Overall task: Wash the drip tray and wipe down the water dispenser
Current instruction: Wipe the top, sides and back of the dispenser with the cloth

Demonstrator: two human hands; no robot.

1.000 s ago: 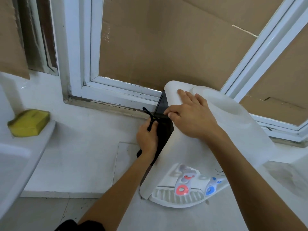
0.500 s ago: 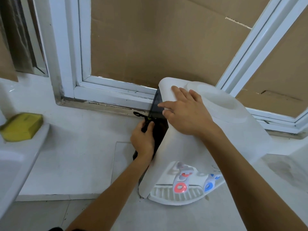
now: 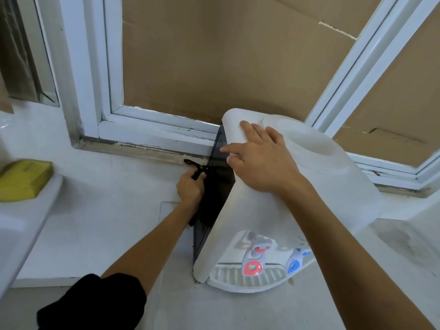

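Water dispenser upright, taps facing viewer; right hand flat, left hand gripping black cloth.

A yellow sponge lies on the rim of a white sink, far left of the white window frame. Brown cardboard fills that frame's panes.

Right hand fingers now spread — flatter on dispenser top
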